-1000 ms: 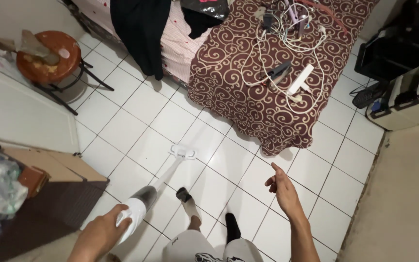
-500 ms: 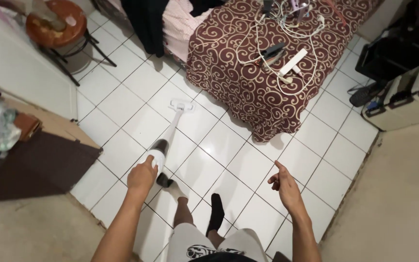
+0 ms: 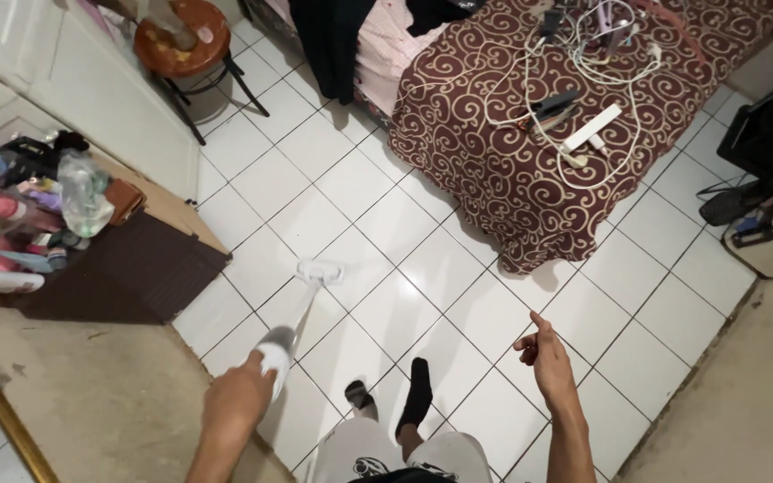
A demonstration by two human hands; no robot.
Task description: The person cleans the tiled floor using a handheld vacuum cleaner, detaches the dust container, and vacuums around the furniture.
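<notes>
Vacuum [image 3: 301,309] swung right, head pointing up-frame; left hand [image 3: 239,402] fingers hold its handle.

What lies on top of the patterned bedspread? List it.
On the bedspread lie a white power strip, tangled white cables and a dark flat device. A dark garment hangs over its left end; whatever is beneath stays covered.

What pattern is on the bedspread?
The bedspread is dark maroon with cream swirl scrolls, seen clearly in the head view.
</notes>
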